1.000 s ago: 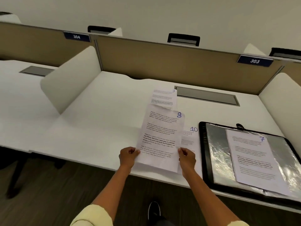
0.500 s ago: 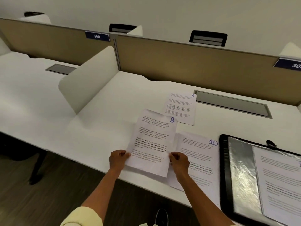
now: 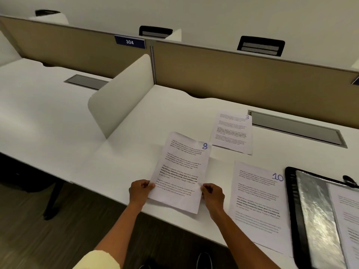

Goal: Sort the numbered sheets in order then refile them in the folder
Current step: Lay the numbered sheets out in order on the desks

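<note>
Still sorting: both hands, left hand (image 3: 140, 192) and right hand (image 3: 212, 195), pinch sheet 8 (image 3: 181, 171) by its lower edges; sheet 3 (image 3: 232, 132) beyond, sheet 10 (image 3: 256, 204) and open folder (image 3: 291, 200) right of grip; nothing refiled in order yet, I'd judge.

The table (image 3: 58, 117) has a smooth white top with a faint satin sheen. The sheet marked 8 (image 3: 182, 169) is thin matt white paper, lightly creased near its upper edge; the sheets marked 3 (image 3: 232, 133) and 10 (image 3: 256, 206) are the same matt paper. The folder (image 3: 291, 200) has a black matt rim and glossy clear plastic sleeves that throw crinkled reflections. The back partition (image 3: 213, 74) looks like matt tan cloth. The cable hatch (image 3: 297, 129) is dull grey metal.
</note>
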Motion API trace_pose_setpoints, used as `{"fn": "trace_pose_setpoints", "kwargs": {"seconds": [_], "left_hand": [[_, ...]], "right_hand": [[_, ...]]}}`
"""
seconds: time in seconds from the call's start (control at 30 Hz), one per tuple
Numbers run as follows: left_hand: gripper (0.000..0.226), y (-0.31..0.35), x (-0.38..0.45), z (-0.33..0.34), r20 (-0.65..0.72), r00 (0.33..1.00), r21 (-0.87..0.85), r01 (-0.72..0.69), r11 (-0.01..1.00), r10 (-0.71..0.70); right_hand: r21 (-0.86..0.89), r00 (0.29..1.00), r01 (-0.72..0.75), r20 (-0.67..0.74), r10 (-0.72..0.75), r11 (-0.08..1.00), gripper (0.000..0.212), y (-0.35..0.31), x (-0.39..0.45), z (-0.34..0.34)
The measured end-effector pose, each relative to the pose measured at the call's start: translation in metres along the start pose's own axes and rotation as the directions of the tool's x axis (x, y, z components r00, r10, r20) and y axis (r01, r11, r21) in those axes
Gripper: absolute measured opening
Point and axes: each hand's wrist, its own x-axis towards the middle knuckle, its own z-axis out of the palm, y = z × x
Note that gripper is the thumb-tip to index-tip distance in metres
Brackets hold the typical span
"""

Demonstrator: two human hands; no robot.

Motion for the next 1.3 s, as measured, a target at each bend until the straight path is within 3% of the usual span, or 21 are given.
{"fn": "trace_pose_setpoints", "kwargs": {"seconds": [0.3,0.43,0.6,1.07,1.3], "left_hand": [[0.009,-0.012,0.045,-0.063,0.051,0.996,0.047,-0.07,0.996,0.067],[0.026,-0.017,0.064,-0.076,0.051,0.994,0.103,-0.106,0.989,0.101],[0.027,-0.019,0.076,-0.084,0.054,0.987,0.163,-0.161,0.973,0.154],[0.039,-0.031,0.088,-0.098,0.137,0.974,0.242,-0.211,0.947,0.182],[0.04,-0.035,0.088,-0.101,0.098,0.971,0.269,-0.237,0.934,0.218]], "right_hand": [[-0.036,0.997,0.0,-0.081,-0.003,0.999,0.011,-0.014,-0.012,0.069],[-0.094,0.992,-0.004,-0.126,-0.008,0.996,0.012,-0.015,-0.011,0.089],[-0.132,0.989,0.0,-0.145,-0.019,0.991,0.014,-0.019,-0.012,0.106],[-0.228,0.987,0.012,-0.15,-0.048,0.974,0.02,-0.024,-0.01,0.125],[-0.253,0.985,0.065,-0.139,-0.102,0.965,0.024,-0.024,-0.015,0.124]]}}
